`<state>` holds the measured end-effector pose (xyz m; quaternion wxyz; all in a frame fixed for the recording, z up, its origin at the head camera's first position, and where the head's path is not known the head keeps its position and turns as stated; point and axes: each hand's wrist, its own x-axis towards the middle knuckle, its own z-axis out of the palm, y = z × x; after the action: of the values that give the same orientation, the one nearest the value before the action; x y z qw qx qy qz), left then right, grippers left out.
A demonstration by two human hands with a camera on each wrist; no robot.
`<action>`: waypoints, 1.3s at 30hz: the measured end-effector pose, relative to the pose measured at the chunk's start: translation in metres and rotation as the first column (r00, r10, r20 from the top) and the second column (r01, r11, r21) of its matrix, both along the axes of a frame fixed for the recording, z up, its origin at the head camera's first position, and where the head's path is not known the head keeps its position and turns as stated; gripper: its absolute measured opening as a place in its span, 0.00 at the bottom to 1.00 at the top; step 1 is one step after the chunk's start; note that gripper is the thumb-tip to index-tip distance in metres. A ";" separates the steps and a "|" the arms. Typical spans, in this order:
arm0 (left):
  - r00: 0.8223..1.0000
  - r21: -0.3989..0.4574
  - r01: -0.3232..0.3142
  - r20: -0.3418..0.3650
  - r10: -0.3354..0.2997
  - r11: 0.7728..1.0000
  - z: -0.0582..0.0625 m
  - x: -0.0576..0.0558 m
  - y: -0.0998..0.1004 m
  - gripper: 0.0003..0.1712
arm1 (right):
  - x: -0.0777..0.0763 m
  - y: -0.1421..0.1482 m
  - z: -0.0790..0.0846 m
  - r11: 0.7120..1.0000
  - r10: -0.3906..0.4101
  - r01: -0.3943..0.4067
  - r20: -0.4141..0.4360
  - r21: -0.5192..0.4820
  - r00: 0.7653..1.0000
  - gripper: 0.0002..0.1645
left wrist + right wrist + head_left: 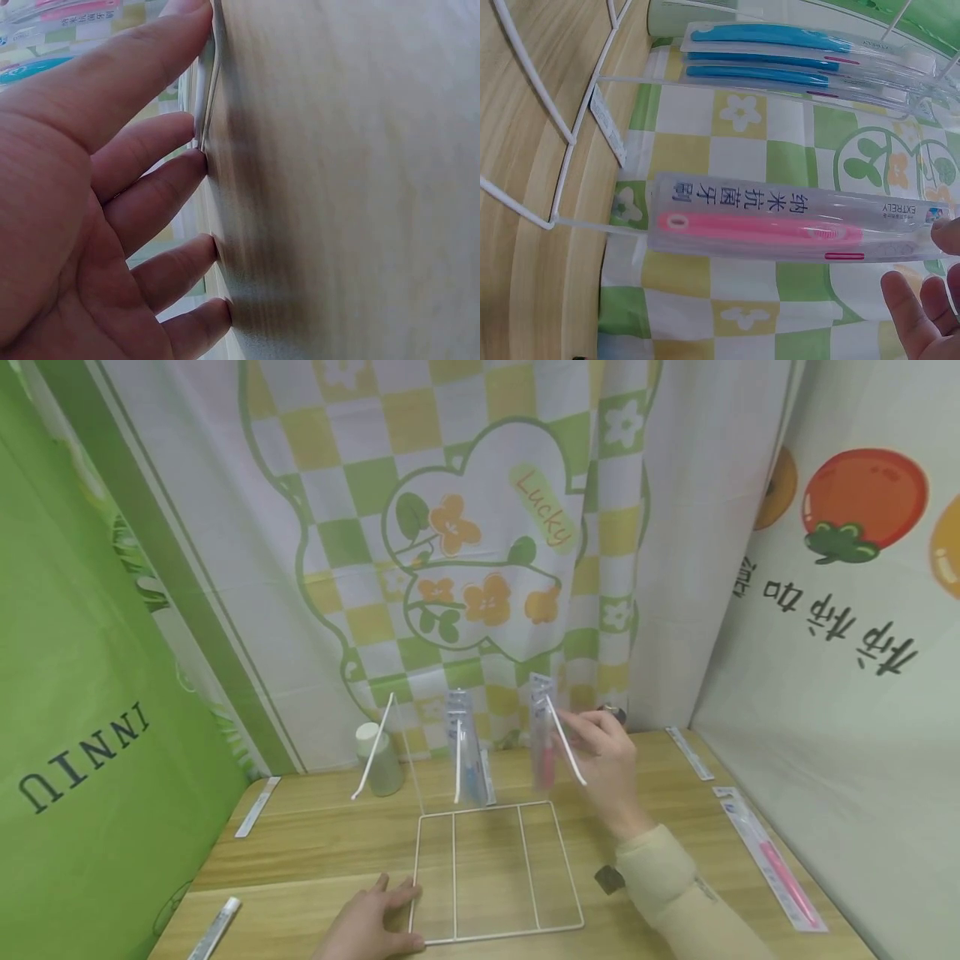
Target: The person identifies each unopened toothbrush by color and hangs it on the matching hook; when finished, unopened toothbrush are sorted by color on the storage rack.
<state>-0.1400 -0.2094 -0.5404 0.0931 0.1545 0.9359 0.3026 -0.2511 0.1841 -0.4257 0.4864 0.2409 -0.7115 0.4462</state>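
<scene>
A white wire rack [487, 935] stands on the table, with long prongs slanting toward me. My left hand [367, 922] rests at the near left corner of its base, fingers rather straight and fingertips at the wire and wood. My right hand [607, 760] is at the right prong [566, 743], pinching the upper end of a packaged pink toothbrush [761, 229] that hangs there. The thumb overlaps the clear pack; the other fingers spread below it in the right wrist view. Packaged blue toothbrushes [780, 34] hang on the middle prong [458, 764]. The left prong [372, 747] is bare.
Another packaged pink toothbrush [776, 864] lies on the right of the table. A greenish bottle [384, 768] with a white cap stands behind the rack. Narrow pale strips [257, 807] and a tube [215, 931] lie at the left. A patterned curtain [360, 510] hangs behind.
</scene>
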 end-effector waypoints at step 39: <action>0.999 -0.012 -0.008 -0.034 0.008 1.000 -0.003 0.002 -0.002 0.48 | 0.008 0.255 -0.076 0.941 -0.291 0.089 0.647 0.326 0.705 0.27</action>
<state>-0.1375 -0.2111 -0.5436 0.0771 0.1551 0.9398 0.2944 -0.2434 0.4394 -0.5020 0.1949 0.0476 -0.9154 0.3490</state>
